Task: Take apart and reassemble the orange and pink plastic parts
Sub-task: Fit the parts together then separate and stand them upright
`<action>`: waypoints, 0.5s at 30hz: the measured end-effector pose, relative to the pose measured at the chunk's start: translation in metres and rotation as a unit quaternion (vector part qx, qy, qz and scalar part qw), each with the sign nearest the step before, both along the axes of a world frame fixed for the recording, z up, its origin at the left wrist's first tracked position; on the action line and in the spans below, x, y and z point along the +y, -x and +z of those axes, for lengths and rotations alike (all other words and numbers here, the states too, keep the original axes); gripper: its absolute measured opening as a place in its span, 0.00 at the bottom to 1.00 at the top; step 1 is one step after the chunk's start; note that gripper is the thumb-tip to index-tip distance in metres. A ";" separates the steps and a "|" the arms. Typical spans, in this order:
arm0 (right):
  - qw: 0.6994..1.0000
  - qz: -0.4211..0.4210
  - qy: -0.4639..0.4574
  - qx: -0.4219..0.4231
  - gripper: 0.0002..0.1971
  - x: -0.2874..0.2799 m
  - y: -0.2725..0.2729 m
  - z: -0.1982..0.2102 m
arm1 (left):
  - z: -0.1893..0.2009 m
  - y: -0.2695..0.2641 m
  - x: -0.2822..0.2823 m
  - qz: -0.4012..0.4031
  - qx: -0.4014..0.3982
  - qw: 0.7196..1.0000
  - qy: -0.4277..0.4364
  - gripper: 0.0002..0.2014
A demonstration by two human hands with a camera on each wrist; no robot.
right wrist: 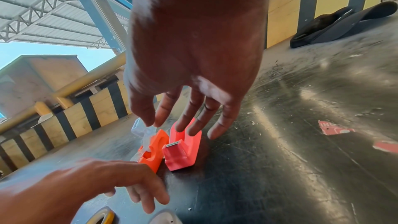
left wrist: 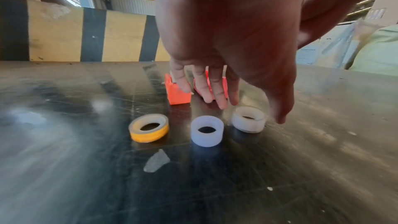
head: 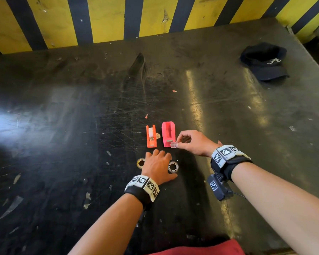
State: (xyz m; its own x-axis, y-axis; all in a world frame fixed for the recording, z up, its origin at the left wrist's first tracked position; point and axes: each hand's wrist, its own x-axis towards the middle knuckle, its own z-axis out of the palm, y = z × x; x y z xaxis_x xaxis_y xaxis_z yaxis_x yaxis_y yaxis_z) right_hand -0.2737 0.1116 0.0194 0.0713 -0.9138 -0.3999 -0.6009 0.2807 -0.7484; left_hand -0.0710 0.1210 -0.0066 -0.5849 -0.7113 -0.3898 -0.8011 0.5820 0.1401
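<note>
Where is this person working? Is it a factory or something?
Probably an industrial yard or loading dock, half outdoors. A yellow-and-black striped barrier borders the scratched dark platform, and the right wrist view shows a metal truss roof with open sky beside it.

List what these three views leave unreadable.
- White ring: hidden under the left hand in the head view.
- Clear piece pinched by the right hand: too small in the head view, blurred in the right wrist view.
- Yellow tape roll: cut by the right wrist view's bottom edge.
</note>
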 end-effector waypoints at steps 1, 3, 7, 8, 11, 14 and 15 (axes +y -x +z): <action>1.000 0.000 -0.003 0.000 0.05 0.001 0.001 0.000 | -0.001 0.005 0.002 -0.004 -0.006 1.000 0.001 0.34; 1.000 0.002 -0.007 0.000 0.05 0.002 0.003 0.002 | -0.005 0.011 0.004 -0.003 -0.010 1.000 0.002 0.31; 1.000 0.002 -0.016 -0.005 0.05 0.002 0.010 0.002 | -0.001 0.006 -0.003 0.036 0.046 0.998 -0.026 0.23; 1.000 0.000 -0.015 -0.008 0.04 0.002 0.011 0.002 | 0.003 0.001 -0.007 0.068 0.080 0.993 -0.043 0.22; 1.000 -0.012 -0.006 -0.011 0.04 0.000 0.015 0.001 | 0.019 -0.017 -0.028 0.199 0.215 0.947 -0.128 0.17; 1.000 -0.004 0.004 -0.015 0.03 -0.003 0.013 0.001 | 0.033 -0.033 -0.048 0.267 0.299 0.897 -0.184 0.14; 1.000 0.003 0.009 -0.017 0.03 -0.004 0.010 0.001 | 0.036 -0.037 -0.054 0.278 0.318 0.885 -0.193 0.13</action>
